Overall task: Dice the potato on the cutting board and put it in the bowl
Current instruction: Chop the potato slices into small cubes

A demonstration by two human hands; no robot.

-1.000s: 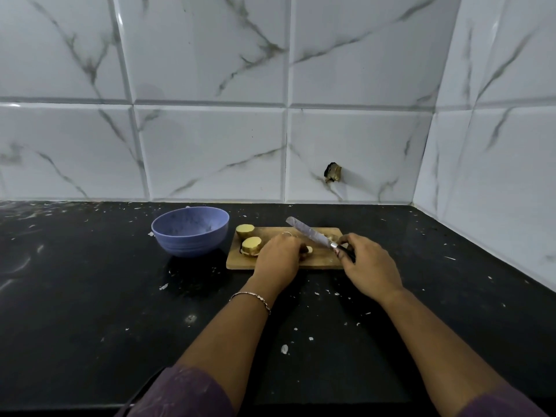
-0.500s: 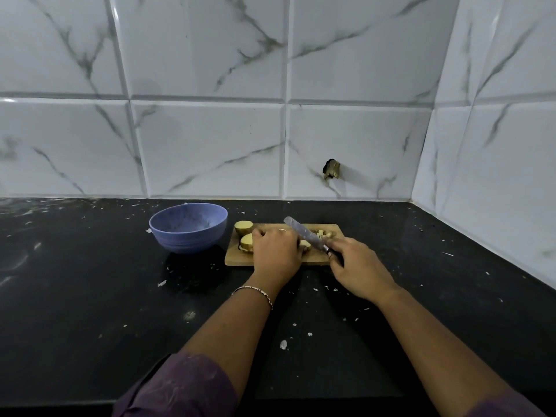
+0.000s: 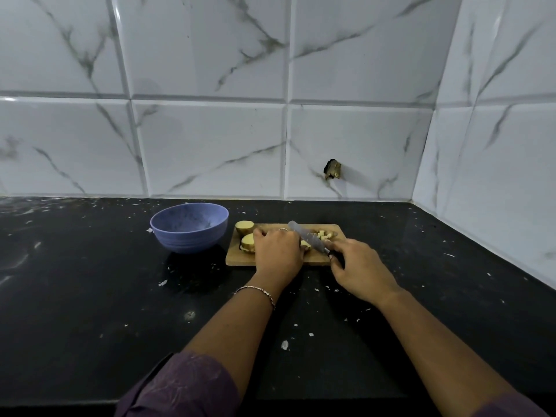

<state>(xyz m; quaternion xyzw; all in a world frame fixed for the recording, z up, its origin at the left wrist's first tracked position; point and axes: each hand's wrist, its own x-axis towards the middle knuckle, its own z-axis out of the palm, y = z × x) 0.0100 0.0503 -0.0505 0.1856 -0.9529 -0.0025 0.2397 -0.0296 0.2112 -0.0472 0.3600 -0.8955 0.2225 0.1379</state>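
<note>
A small wooden cutting board (image 3: pixel 234 258) lies on the black counter. My left hand (image 3: pixel 278 251) covers its middle and holds a potato piece (image 3: pixel 305 244) down; only a sliver of that piece shows. My right hand (image 3: pixel 359 270) grips the handle of a knife (image 3: pixel 307 236) whose blade slants across the board beside my left fingers. Two potato slices (image 3: pixel 247 242) lie at the board's left end, one behind the other. Several small potato cubes (image 3: pixel 325 235) sit at its far right. The blue bowl (image 3: pixel 189 227) stands just left of the board and looks empty.
White marble-look tiles rise behind the counter and along the right side, meeting in a corner. A dark broken spot (image 3: pixel 332 169) marks the back wall. Pale flecks (image 3: pixel 284 344) are scattered over the black counter (image 3: pixel 90 296).
The knife blade has come down lower across the board, and my right hand has shifted slightly toward me. My left hand stays on the potato piece.
</note>
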